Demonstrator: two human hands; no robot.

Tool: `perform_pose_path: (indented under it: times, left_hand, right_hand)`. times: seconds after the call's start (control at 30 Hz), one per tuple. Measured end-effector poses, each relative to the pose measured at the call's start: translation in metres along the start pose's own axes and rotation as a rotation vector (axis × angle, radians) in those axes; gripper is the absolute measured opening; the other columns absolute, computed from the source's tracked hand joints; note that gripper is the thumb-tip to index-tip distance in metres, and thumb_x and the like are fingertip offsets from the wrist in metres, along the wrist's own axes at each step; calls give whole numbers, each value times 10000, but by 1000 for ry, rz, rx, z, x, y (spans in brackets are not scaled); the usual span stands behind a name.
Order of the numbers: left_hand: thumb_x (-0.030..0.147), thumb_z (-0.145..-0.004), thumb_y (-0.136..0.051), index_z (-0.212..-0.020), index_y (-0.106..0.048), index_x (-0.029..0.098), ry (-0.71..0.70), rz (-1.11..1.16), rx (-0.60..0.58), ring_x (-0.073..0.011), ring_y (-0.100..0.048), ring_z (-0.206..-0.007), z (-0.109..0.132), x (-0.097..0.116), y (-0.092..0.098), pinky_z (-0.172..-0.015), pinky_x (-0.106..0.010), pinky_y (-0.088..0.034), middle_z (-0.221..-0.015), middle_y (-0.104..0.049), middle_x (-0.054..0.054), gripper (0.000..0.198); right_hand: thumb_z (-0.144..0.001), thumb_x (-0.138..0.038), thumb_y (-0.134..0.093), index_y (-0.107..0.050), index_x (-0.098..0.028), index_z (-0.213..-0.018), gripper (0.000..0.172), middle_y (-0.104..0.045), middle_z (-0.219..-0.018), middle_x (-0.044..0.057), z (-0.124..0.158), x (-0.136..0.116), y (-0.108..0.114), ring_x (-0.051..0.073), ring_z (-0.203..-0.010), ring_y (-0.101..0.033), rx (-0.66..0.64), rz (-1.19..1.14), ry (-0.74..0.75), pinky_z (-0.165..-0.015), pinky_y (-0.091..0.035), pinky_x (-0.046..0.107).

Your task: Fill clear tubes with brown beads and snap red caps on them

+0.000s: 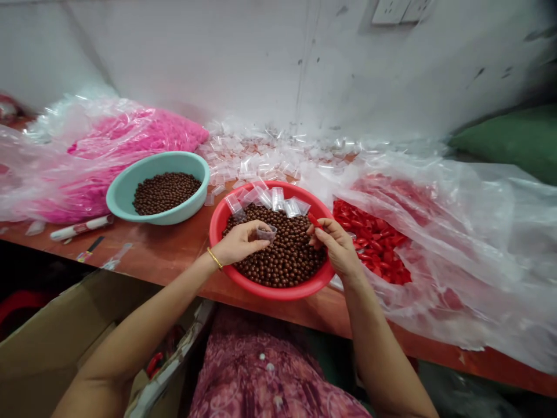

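A red bowl (278,289) full of small brown balls (285,258) stands on the wooden table in front of me, with several clear small cups (272,198) lying at its far side. My left hand (239,241) hovers over the balls, fingers pinched on a small clear cup (266,233). Over the bowl's right rim my right hand (337,247) pinches a small red cap (314,220).
A teal bowl (130,186) of brown balls stands to the left. Clear plastic bags hold pink pieces (143,136) at the left and red caps (376,241) at the right. Loose clear cups (261,154) lie by the wall. A cardboard box (52,348) is below the table.
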State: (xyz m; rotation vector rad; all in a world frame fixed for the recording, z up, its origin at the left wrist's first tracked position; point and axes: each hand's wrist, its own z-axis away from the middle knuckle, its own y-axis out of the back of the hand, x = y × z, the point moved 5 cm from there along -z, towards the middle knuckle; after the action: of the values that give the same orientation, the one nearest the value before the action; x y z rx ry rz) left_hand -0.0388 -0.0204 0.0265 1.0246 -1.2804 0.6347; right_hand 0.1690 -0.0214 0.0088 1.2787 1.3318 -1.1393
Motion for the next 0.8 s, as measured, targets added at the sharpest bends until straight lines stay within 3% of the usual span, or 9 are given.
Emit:
perform_pose_path:
  times: [0.2, 0.4, 0.5, 0.57, 0.63, 0.73, 0.8]
  left_hand:
    - [185, -754, -577, -945, -562, 134, -17, -51, 26, -141, -574, -859, 16, 6, -7, -835, -316, -479, -930, -623, -60, 199]
    - [237, -768, -548, -977, -517, 130, 71, 178, 22, -148, -601, -839, 20, -10, -30, -729, -300, -531, -941, -603, -59, 237]
    - [218, -800, -502, -1020, -496, 128, 98, 142, 64, -158, -621, -848, 19, -14, -25, -719, -306, -537, -930, -615, -64, 238]
    - [194, -808, -489, -1014, -519, 131, 79, -114, 124, -173, -621, -866, 18, -9, -12, -755, -333, -530, -938, -629, -72, 217]
    - [163, -806, -487, -978, -562, 125, 68, -527, 142, -207, -612, -914, 15, -1, 2, -822, -374, -503, -957, -637, -95, 191]
    - [121, -838, -401, -920, -610, 93, 133, -1084, 26, -263, -611, -942, 8, 5, 12, -811, -399, -490, -973, -632, -154, 226]
    - [90, -853, -330, -907, -629, 82, 161, -1274, -99, -266, -628, -911, 0, 3, 9, -757, -374, -499, -961, -635, -166, 304]
  right_hand:
    - [-722, -356, -592, -534, -204, -838, 199, -618, -709, -22, 0, 3, -1, 79, -524, -523, 12, -3, -18, -494, -399, 211]
    - [-703, -423, -611, -537, -187, -836, 281, -626, -719, -19, -3, 3, -4, 54, -447, -489, -4, 42, -23, -427, -347, 193]
    - [-707, -402, -613, -540, -186, -827, 258, -627, -720, -19, -2, 2, -4, 56, -473, -499, 9, 77, -34, -433, -342, 185]
    - [-714, -388, -609, -543, -188, -832, 241, -626, -715, -21, -2, 2, -5, 57, -477, -497, -1, 88, -51, -436, -342, 185]
    - [-714, -383, -609, -543, -188, -834, 238, -622, -705, -24, -1, 3, -5, 58, -474, -493, -15, 82, -60, -445, -350, 189]
    - [-718, -383, -607, -543, -187, -837, 238, -615, -701, -28, 0, 3, -6, 56, -475, -488, -37, 62, -51, -467, -367, 198]
    - [-726, -387, -602, -548, -186, -832, 234, -609, -702, -30, 0, 3, -6, 54, -476, -484, -48, 54, -36, -475, -370, 201]
